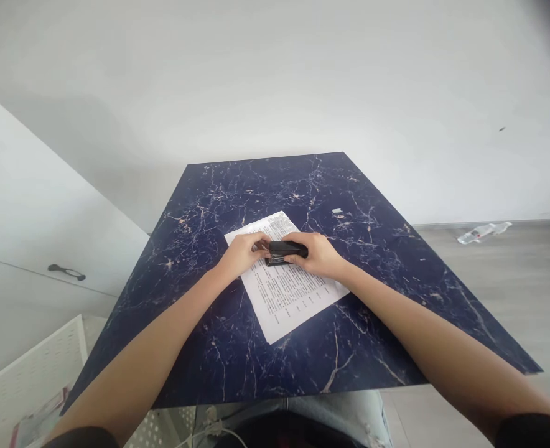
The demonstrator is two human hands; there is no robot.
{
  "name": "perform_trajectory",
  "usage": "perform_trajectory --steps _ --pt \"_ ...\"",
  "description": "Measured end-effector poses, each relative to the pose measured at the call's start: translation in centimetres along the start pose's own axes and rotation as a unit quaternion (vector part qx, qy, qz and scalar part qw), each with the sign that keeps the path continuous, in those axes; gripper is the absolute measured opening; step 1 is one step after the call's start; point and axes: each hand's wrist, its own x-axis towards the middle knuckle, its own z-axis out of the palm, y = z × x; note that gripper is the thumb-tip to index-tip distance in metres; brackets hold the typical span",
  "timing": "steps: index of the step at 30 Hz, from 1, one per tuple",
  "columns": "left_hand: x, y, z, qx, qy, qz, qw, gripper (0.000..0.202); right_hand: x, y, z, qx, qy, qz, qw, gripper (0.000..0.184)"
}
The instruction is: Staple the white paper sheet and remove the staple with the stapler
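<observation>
Black stapler [285, 247] over printed paper [293, 298] — the right hand [318, 253] clasped it; the left hand [242, 254] curled at its end, hold unclear.

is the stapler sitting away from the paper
No, the black stapler is over the printed sheet, with the right hand around one end and the left hand at the other.

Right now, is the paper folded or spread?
Spread: the paper lies flat on the table, printed text showing above and below the black stapler.
</observation>
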Motion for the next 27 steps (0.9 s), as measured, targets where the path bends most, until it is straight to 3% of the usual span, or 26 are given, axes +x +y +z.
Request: perform_trajectory --steps 2,4,6,8,11,14,20,23,27 --pt "-0.3 0.2 -0.3 0.041 0.029 -0.017 0.999 0.011 0.0 -0.2 -0.1 -0.016 -0.006 -0.006 1.0 0.022" --pt "-0.7 0.4 -0.5 0.144 0.09 -0.061 0.984 0.011 0.0 -0.4 -0.1 -0.04 -0.01 -0.006 0.999 0.025" --pt "-1.1 0.5 -0.5 0.281 0.149 -0.138 0.938 0.028 0.0 -0.6 0.0 -0.062 -0.011 0.003 0.998 0.026" --pt "-1.2 0.5 -0.5 0.378 0.168 -0.211 0.886 0.052 0.0 -0.8 0.1 -0.078 -0.014 0.012 0.997 0.021" --pt "-1.2 -0.2 -0.2 0.409 0.173 -0.258 0.858 0.071 0.0 -1.1 -0.1 -0.099 -0.019 0.024 0.995 0.016" --pt "-1.3 -1.3 0.0 0.374 0.18 -0.245 0.876 0.07 -0.1 -0.8 -1.3 -0.094 0.008 0.045 0.994 0.016" --pt "-1.3 -3.0 -0.9 0.2 0.216 -0.135 0.946 0.027 -0.8 3.1 -5.6 -0.097 0.136 0.162 0.973 0.027" --pt "-0.9 -3.5 -2.2 0.095 0.221 -0.093 0.966 0.03 -1.1 5.1 -7.3 -0.113 0.123 0.202 0.965 0.029" --pt "-0.4 -4.3 -3.4 0.015 0.261 -0.049 0.964 0.048 -1.4 6.0 -7.9 -0.116 0.06 0.205 0.97 0.032"
